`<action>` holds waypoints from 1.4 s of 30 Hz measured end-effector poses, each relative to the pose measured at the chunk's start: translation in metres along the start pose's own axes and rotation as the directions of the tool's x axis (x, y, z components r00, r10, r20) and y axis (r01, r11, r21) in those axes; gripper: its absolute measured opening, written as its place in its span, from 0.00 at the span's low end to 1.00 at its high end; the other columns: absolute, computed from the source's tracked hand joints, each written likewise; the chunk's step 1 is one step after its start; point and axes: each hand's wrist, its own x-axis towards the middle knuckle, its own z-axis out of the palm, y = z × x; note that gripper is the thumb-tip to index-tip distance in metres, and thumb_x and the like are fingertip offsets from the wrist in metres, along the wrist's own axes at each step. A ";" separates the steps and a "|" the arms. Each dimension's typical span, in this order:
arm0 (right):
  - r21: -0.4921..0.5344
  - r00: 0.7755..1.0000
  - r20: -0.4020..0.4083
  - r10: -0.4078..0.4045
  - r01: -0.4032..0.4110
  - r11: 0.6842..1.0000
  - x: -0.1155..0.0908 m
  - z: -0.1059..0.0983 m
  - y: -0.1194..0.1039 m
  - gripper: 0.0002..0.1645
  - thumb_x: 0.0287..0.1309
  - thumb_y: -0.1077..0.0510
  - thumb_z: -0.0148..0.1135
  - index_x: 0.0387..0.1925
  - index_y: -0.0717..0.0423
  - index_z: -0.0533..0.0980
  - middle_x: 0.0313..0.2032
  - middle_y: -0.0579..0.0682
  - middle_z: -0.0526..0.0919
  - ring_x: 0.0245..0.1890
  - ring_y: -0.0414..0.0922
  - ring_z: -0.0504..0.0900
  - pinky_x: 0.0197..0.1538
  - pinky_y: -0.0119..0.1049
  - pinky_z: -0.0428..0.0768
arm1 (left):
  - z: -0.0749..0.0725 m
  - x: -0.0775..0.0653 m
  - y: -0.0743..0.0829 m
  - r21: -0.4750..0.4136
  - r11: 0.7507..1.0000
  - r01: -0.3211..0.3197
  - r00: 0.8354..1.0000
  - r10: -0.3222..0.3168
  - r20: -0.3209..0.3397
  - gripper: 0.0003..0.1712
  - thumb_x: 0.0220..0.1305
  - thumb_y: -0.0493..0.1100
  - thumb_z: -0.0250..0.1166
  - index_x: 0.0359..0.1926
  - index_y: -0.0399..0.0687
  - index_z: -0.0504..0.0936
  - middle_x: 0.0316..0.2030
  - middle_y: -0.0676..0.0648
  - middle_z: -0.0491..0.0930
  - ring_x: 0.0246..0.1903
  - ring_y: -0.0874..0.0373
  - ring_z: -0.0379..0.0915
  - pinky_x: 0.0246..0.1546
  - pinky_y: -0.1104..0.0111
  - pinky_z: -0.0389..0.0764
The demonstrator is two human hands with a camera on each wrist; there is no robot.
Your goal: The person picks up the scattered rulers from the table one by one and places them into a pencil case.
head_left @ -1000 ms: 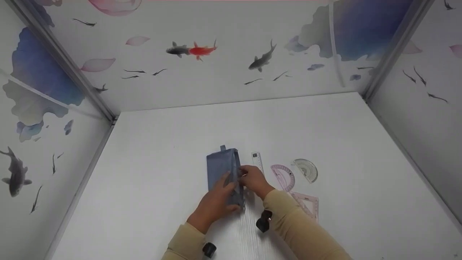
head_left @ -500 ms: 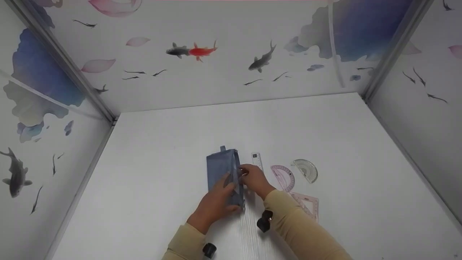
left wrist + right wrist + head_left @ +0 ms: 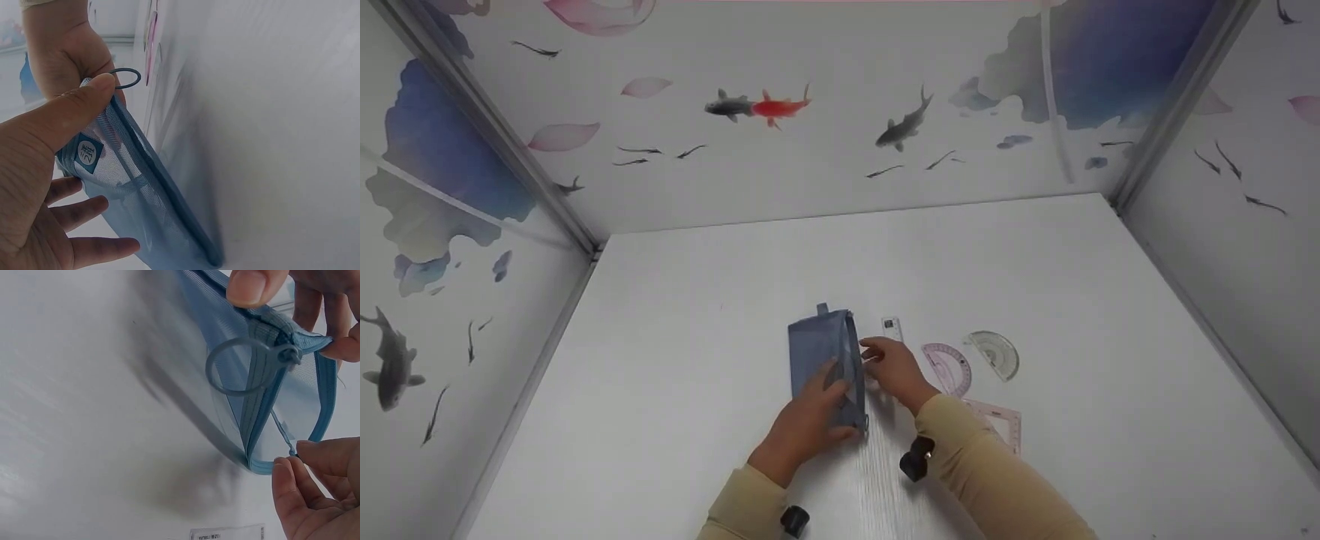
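A blue mesh pencil pouch (image 3: pixel 814 345) lies on the white table, its zipper side parted and turned to the right. My left hand (image 3: pixel 799 427) holds it near the zipper's near end, the thumb on top and the other fingers spread behind. A round ring pull (image 3: pixel 209 371) hangs at that end. At the opening's edge my right hand (image 3: pixel 896 371) pinches a small blue piece of the pouch between thumb and fingertips, as the right wrist view shows. A blue label (image 3: pixel 89 153) with white characters sits on the mesh.
Right of the pouch lies a clear ruler (image 3: pixel 891 327), partly hidden by the right hand. Beyond it are a pink protractor (image 3: pixel 962 361) and a clear protractor (image 3: pixel 1001 352). A pink set square (image 3: pixel 1017 433) is partly covered by the right sleeve. Printed walls (image 3: pixel 825 172) enclose the table.
My right hand has shifted slightly to the right, and the pouch's opening shows a little more plainly. My left hand and the pouch stay in place.
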 end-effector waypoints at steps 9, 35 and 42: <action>-0.005 0.996 -0.014 -0.091 0.091 0.996 -0.004 -0.009 0.003 0.23 0.58 0.72 0.58 0.57 0.67 0.74 0.44 0.59 0.82 0.47 0.55 0.81 0.50 0.47 0.78 | -0.001 -0.001 0.000 -0.033 0.999 0.011 1.000 -0.011 0.001 0.34 0.50 0.50 0.76 0.57 0.51 0.71 0.71 0.38 0.56 0.55 0.45 0.72 0.43 0.56 0.81; -0.076 0.994 -0.071 -0.083 0.078 0.994 -0.017 -0.038 0.004 0.25 0.60 0.68 0.61 0.59 0.63 0.73 0.47 0.58 0.81 0.50 0.54 0.80 0.54 0.48 0.77 | -0.001 -0.001 -0.002 -0.036 0.999 0.038 0.999 -0.037 0.013 0.35 0.50 0.51 0.76 0.58 0.51 0.73 0.72 0.40 0.55 0.63 0.42 0.65 0.48 0.55 0.79; -0.140 0.996 -0.069 -0.054 0.043 0.989 -0.022 -0.046 0.000 0.27 0.60 0.63 0.63 0.61 0.59 0.71 0.51 0.57 0.80 0.53 0.54 0.79 0.55 0.49 0.77 | 0.000 -0.002 -0.001 -0.034 0.999 0.025 1.000 -0.024 0.004 0.36 0.50 0.51 0.76 0.59 0.50 0.73 0.72 0.40 0.55 0.64 0.42 0.64 0.48 0.55 0.79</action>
